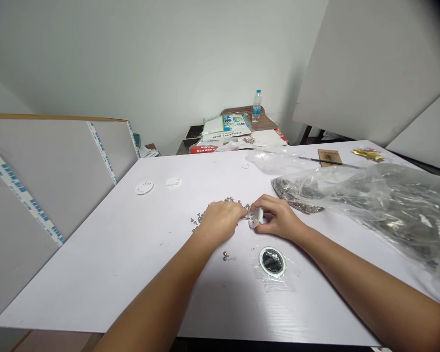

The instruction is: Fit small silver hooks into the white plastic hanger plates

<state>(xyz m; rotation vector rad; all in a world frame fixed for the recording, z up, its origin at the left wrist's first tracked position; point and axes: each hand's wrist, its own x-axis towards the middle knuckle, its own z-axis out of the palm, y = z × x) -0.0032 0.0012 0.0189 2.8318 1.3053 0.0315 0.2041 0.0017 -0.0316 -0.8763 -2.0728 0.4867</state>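
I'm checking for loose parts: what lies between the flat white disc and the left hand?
In the head view, bare table beside the flat white disc, then scattered metal bits near the left hand.

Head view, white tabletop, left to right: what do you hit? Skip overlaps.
Round white disc → small white rectangular block → left hand → white plastic part → square brown board → gold-coloured bundle.

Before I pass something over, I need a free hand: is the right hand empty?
No, the right hand holds a small white part between its thumb and fingers.
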